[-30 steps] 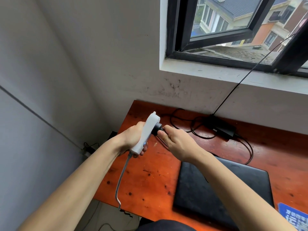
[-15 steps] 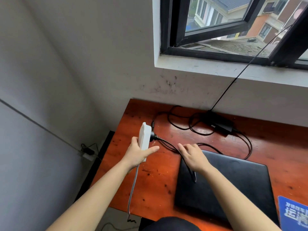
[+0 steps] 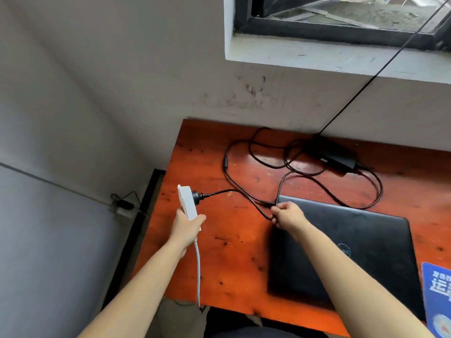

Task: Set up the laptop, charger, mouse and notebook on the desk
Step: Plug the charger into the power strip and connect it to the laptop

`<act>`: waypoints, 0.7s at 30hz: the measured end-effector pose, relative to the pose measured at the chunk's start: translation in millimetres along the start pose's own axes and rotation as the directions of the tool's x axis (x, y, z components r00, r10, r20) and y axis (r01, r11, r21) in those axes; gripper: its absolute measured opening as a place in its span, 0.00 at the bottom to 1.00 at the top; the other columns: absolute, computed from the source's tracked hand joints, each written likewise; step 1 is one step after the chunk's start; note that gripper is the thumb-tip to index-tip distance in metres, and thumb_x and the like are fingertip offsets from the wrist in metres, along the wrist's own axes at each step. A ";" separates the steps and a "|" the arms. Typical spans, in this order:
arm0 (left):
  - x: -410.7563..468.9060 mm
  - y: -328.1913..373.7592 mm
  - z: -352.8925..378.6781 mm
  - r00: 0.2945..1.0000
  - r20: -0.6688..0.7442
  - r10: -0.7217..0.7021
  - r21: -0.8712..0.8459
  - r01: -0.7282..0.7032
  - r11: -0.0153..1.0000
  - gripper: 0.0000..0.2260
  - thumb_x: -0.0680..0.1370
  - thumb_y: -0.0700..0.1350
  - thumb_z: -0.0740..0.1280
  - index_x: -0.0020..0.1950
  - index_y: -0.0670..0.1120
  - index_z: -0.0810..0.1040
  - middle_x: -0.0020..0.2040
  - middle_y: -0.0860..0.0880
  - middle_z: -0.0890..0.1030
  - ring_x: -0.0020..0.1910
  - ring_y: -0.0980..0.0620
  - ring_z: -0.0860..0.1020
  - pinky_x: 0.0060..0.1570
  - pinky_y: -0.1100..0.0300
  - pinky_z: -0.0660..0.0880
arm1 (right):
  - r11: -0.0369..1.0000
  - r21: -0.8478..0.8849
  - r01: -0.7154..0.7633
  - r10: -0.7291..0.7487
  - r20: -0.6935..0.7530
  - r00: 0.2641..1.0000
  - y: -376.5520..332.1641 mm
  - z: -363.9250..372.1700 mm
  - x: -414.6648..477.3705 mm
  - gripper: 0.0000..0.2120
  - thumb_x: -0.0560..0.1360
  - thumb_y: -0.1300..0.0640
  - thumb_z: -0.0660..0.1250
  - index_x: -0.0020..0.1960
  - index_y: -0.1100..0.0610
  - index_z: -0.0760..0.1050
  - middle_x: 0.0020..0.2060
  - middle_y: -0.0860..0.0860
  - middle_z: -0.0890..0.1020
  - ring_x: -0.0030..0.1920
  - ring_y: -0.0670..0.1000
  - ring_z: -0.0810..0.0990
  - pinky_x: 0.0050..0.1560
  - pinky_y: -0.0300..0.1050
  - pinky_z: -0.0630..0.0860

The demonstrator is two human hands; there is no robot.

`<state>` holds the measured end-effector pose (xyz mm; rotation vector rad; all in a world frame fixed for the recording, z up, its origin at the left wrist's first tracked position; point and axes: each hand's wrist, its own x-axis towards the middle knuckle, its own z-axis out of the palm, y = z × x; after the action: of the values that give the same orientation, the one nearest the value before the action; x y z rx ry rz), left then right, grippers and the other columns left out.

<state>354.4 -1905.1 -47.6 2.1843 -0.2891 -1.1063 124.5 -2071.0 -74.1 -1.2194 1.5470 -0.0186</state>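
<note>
The left hand grips the white plastic power strip over the red-brown wooden tabletop; the grip of the right hand pinches the thin black charger cable at the corner of the closed black laptop; guide it with slack, so the plug does not pull out.

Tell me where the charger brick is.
In the head view the charger brick lies at the back of the desk, beyond the closed laptop, just below the window sill.
</note>
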 end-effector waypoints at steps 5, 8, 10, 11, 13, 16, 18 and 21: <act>22.0 -7.0 3.0 1.000 -0.013 -0.017 0.155 0.019 0.988 0.24 0.75 0.48 0.69 0.67 0.46 0.65 0.58 0.46 0.66 0.43 0.52 0.74 0.33 0.62 0.71 | 0.925 0.345 0.160 -0.039 -0.331 0.943 -45.8 -5.7 45.2 0.07 0.82 0.59 0.62 0.59 0.58 0.69 0.41 0.56 0.80 0.30 0.48 0.76 0.40 0.46 0.75; 35.6 -7.4 7.7 1.000 0.017 -0.018 0.238 0.014 0.971 0.29 0.75 0.53 0.69 0.72 0.47 0.62 0.58 0.46 0.63 0.45 0.50 0.77 0.35 0.63 0.74 | 0.842 0.456 0.288 0.000 -0.533 0.846 -68.9 -7.7 66.9 0.06 0.82 0.60 0.61 0.57 0.56 0.65 0.39 0.53 0.79 0.24 0.44 0.77 0.31 0.38 0.75; 44.1 -5.2 12.6 0.999 0.030 -0.009 0.306 -0.001 0.952 0.33 0.76 0.57 0.68 0.75 0.47 0.59 0.61 0.45 0.64 0.51 0.47 0.78 0.43 0.59 0.78 | 0.808 0.518 0.279 0.081 -0.567 0.820 -73.3 -2.3 80.6 0.07 0.82 0.62 0.62 0.57 0.56 0.66 0.39 0.51 0.79 0.23 0.42 0.78 0.27 0.34 0.74; 47.1 -4.8 15.5 1.000 0.026 -0.006 0.346 -0.003 0.938 0.34 0.77 0.59 0.67 0.76 0.47 0.59 0.63 0.44 0.64 0.55 0.45 0.77 0.50 0.55 0.79 | 0.794 0.556 0.245 0.121 -0.540 0.833 -72.0 2.7 84.8 0.08 0.81 0.63 0.63 0.58 0.57 0.68 0.40 0.52 0.80 0.26 0.43 0.80 0.31 0.34 0.76; 50.7 -4.9 20.4 1.000 0.001 0.012 0.428 -0.011 0.904 0.35 0.78 0.60 0.65 0.78 0.45 0.57 0.66 0.43 0.66 0.62 0.44 0.73 0.57 0.53 0.76 | 0.814 0.572 0.103 0.179 -0.416 0.892 -64.6 14.3 88.9 0.15 0.78 0.65 0.67 0.64 0.60 0.73 0.48 0.54 0.82 0.42 0.50 0.84 0.47 0.41 0.81; 51.8 -5.7 25.2 0.999 -0.024 0.028 0.469 -0.013 0.883 0.36 0.79 0.61 0.63 0.79 0.45 0.55 0.67 0.42 0.66 0.64 0.44 0.70 0.55 0.54 0.74 | 0.930 0.368 0.002 0.141 -0.360 0.922 -51.8 22.9 82.2 0.20 0.77 0.60 0.70 0.68 0.57 0.75 0.61 0.55 0.81 0.61 0.56 0.80 0.67 0.53 0.75; 52.2 -4.2 26.7 1.000 -0.029 0.005 0.436 0.008 0.900 0.36 0.78 0.62 0.63 0.79 0.46 0.55 0.67 0.42 0.66 0.63 0.44 0.71 0.56 0.53 0.76 | 0.978 0.209 0.022 0.062 -0.390 0.919 -52.7 21.4 72.1 0.19 0.78 0.55 0.69 0.68 0.56 0.76 0.63 0.55 0.80 0.63 0.57 0.78 0.69 0.52 0.72; 51.8 -3.7 23.9 0.999 -0.016 -0.040 0.433 0.043 0.900 0.36 0.78 0.63 0.63 0.79 0.47 0.55 0.67 0.41 0.64 0.62 0.44 0.71 0.58 0.51 0.77 | 0.998 -0.052 0.018 -0.036 -0.363 0.931 -55.0 16.0 61.9 0.25 0.80 0.48 0.65 0.73 0.58 0.70 0.69 0.60 0.75 0.69 0.60 0.72 0.69 0.49 0.66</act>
<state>367.4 -1937.4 -92.9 2.5944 -0.5325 -1.1397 181.7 -2130.1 -92.6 -1.3282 1.8593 -0.2405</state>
